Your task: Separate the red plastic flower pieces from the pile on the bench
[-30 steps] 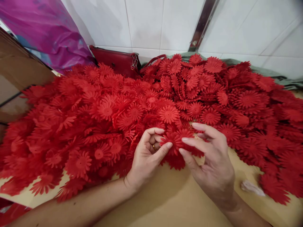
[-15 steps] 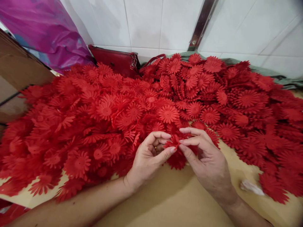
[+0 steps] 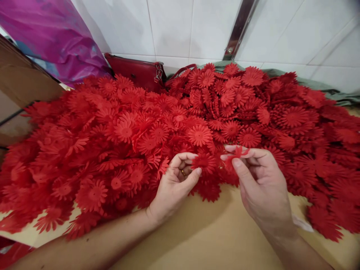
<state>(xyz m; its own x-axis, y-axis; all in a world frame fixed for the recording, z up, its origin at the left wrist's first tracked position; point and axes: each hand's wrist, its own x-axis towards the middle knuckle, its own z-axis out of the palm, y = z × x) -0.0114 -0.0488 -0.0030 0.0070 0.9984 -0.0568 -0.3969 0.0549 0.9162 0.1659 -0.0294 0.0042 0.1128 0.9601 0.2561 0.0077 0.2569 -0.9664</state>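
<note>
A big heap of red cut-out daisy flowers [image 3: 126,131] covers the tan tabletop [image 3: 208,236]. My left hand [image 3: 176,185] pinches one red flower [image 3: 204,162] by its edge between thumb and fingers, just in front of the heap. My right hand [image 3: 260,185] has come away to the right and holds a second, thin red flower piece [image 3: 236,153] between thumb and forefinger. The two hands are a short gap apart.
A dark red handbag [image 3: 137,73] lies at the back against the white tiled wall [image 3: 174,26]. A magenta plastic bag [image 3: 53,37] and a brown cardboard box [image 3: 19,82] stand at the left. A white scrap [image 3: 302,223] lies by my right wrist. Grey-green cloth [image 3: 326,88] edges the back right.
Both hands first pinched one stacked flower together. Now my right hand has pulled a thin layer off to the right and up, while my left hand keeps the remaining flower.
</note>
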